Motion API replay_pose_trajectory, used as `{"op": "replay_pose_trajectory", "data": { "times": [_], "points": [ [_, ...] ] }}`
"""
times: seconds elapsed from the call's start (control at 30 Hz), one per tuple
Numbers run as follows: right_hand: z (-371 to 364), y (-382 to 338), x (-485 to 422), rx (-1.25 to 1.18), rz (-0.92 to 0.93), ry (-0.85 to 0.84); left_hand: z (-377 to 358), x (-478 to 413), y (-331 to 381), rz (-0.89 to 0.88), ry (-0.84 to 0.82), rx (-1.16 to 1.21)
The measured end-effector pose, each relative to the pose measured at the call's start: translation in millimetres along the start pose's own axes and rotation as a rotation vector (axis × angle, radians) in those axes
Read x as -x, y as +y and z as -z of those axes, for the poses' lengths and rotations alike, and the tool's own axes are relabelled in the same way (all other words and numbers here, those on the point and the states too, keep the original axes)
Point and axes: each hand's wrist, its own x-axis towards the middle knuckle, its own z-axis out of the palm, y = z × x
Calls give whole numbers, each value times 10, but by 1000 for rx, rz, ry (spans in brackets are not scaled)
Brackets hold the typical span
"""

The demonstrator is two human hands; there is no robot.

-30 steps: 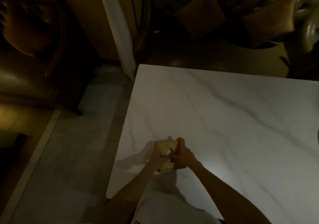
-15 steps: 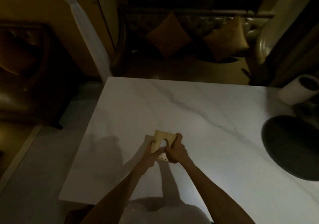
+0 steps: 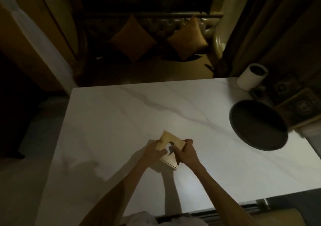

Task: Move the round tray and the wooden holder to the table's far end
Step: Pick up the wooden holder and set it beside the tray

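Two bare hands grip a wooden holder [image 3: 169, 146] over a white marble surface [image 3: 121, 121] in a dimly lit room, seen from a head-worn camera looking down. The left hand [image 3: 153, 151] is closed on the holder's 9 o'clock edge, its thumb lying across the pale top face; the right hand [image 3: 186, 151] is closed on the 3 o'clock edge, fingers curled over the far corner. The holder, a flat light-wood box with a rounded cut-out in its top, sits turned corner-on to the viewer, just toward 6 o'clock of the surface's middle. Whether its underside touches the marble or is held just clear cannot be told, though a shadow falls from it toward 7 o'clock.

The round tray [image 3: 258, 125], dark and shallow-rimmed, lies at 3 o'clock from the holder, well apart from it, near the surface's right edge and partly overhanging it. A white cylindrical container [image 3: 251, 78] with a dark top stands at the far right corner, at about 1 o'clock from the hands and near the tray.

Beyond the far edge, at 12 o'clock, a tufted sofa [image 3: 211, 29] carries two amber cushions [image 3: 133, 42], side by side. The far end of the surface, between the sofa and the hands, shows grey veining running diagonally
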Motion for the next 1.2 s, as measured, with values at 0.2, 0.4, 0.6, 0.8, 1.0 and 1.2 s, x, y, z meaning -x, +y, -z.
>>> {"op": "replay_pose_trajectory", "data": {
  "times": [0.2, 0.4, 0.6, 0.8, 1.0, 1.2],
  "points": [
    [270, 203, 0, 179, 14, -42, -282, -14, 113, 5, -169, 41],
    [461, 452, 155, 71, -11, 186, -579, -119, 333, -97, -141, -197],
    [867, 713, 86, 44, -26, 207, -997, -187, 629, -110, -151, -233],
    [1504, 1048, -215, 100, -40, 52, -1590, -281, 993, -34, -51, -306],
    [2326, 1453, -374, 111, -26, -64, -2361, -321, 1443, 20, 37, -330],
    [2955, 1816, -220, 166, -49, 13, -3057, -345, 1791, 4, -40, -395]
  ]
}}
